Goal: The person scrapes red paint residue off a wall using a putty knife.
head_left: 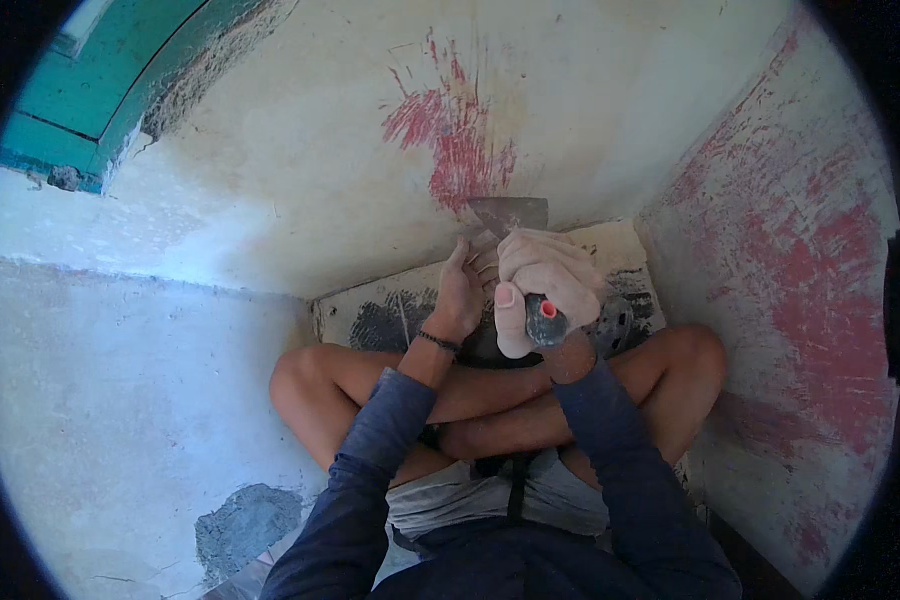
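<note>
My right hand (551, 277) is closed around the dark handle (546, 326) of a scraper, whose butt end has a red-rimmed hole. Pale dust seems to coat these fingers. The wide flat scraper blade (511, 213) points away from me, at the lower end of a red scraped patch (457, 150) on the wall ahead; whether it touches the wall I cannot tell. Beside it on the left, my left hand (463, 289) is held half cupped with the thumb raised. I see nothing in it, though its fingertips are partly hidden behind the right hand.
Crossed legs (495, 397) fill the space beneath my hands, over a pale surface with dark smears (390, 319). Close on the right stands a wall with red patches (825, 300). A whitish wall (120, 360) bounds the left, with a grey rough patch (247, 525). Upper left is a green frame (82, 97).
</note>
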A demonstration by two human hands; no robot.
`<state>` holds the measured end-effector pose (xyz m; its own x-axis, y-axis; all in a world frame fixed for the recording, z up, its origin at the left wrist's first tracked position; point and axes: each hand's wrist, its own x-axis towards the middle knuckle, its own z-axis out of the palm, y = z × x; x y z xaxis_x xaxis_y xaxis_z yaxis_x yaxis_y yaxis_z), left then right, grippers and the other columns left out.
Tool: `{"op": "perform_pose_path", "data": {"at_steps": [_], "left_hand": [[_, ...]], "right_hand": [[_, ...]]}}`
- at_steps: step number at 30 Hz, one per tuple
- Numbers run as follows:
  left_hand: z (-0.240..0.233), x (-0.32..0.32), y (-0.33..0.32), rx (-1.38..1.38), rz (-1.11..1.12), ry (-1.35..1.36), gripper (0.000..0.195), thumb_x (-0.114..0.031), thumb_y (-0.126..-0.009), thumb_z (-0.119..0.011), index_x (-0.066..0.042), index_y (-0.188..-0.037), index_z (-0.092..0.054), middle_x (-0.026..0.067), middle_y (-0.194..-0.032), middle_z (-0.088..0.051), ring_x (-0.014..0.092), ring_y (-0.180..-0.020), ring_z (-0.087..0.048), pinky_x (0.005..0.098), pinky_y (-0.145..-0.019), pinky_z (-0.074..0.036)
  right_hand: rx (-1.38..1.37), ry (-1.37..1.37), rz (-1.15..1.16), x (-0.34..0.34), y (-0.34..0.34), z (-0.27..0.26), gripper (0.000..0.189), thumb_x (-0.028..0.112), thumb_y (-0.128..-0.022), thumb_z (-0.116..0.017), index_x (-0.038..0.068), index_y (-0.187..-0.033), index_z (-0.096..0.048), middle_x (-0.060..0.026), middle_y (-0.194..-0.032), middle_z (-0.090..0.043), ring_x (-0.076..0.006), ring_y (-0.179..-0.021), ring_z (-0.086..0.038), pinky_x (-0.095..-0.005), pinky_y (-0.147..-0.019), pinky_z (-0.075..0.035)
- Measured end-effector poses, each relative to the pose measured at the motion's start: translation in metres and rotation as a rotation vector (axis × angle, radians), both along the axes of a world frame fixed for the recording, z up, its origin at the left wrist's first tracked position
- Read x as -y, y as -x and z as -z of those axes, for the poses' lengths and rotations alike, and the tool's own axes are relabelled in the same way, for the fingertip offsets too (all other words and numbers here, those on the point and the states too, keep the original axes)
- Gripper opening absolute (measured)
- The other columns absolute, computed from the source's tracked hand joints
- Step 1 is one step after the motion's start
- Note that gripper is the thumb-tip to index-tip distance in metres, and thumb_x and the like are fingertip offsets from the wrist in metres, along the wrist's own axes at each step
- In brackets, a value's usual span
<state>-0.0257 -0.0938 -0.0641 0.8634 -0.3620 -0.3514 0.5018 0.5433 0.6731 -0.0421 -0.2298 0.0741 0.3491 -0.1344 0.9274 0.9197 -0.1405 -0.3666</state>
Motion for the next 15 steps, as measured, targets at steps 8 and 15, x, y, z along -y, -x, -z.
{"op": "perform_pose_path", "data": {"at_steps": [8,15], "left_hand": [[-0.005,-0.001,-0.001,0.057,0.002,0.08,0.055,-0.048,-0.111,-0.037,-0.004,-0.137,-0.056,0.0133,-0.134,-0.065,0.029,-0.121,-0.063,0.0466,-0.109,-0.049],[0.02,-0.012,-0.005,0.065,0.05,0.261,0.051,-0.048,-0.111,-0.037,-0.005,-0.129,-0.058,0.0144,-0.124,-0.066,0.029,-0.116,-0.064,0.0465,-0.106,-0.05]], "right_hand": [[-0.02,0.008,-0.035,-0.011,-0.002,0.013,0.019,-0.002,-0.073,-0.065,0.005,-0.069,-0.049,-0.0065,-0.062,-0.051,-0.0252,-0.049,-0.054,-0.0331,-0.05,-0.046],[-0.096,0.054,0.211,-0.026,-0.013,0.042,0.019,0.003,-0.083,-0.064,0.003,-0.07,-0.05,-0.0078,-0.062,-0.055,-0.026,-0.051,-0.057,-0.0363,-0.054,-0.052]]}}
